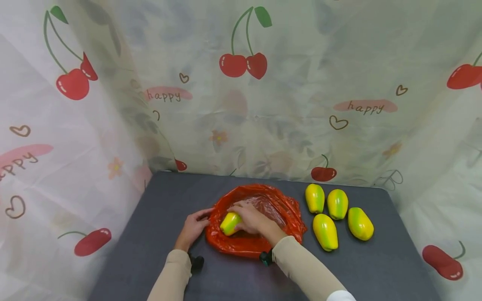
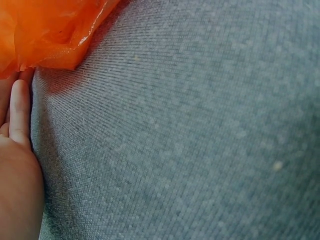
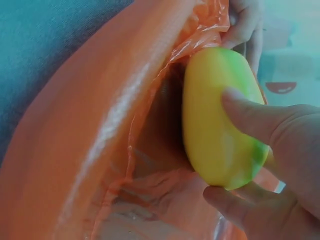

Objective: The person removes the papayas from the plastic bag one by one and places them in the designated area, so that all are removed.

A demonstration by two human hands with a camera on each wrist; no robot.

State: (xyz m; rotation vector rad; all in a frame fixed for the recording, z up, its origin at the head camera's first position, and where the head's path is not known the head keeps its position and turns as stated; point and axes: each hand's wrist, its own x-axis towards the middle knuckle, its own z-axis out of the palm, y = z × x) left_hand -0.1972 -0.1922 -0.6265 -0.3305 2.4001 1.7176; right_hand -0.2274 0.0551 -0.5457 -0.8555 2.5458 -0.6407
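Observation:
A red plastic bag (image 1: pixel 226 246) lies with its mouth spread wide on the dark table. Inside the mouth, toward its left side, my right hand (image 1: pixel 250 217) grips a glossy yellow-green papaya (image 1: pixel 230 223). Thumb and fingers lie on opposite sides of the papaya (image 3: pixel 220 125) in the right wrist view. My left hand (image 1: pixel 192 228) pinches the bag's left rim, and its fingertips are partly hidden by the plastic. In the left wrist view, the left hand (image 2: pixel 20 150) shows at the edge beside the orange-looking bag (image 2: pixel 55 35).
Several more papayas (image 1: pixel 325 232) lie grouped on the table right of the bag. The dark table (image 1: pixel 150 259) ends at the back against a hanging printed curtain (image 1: pixel 256 138), which also covers both sides.

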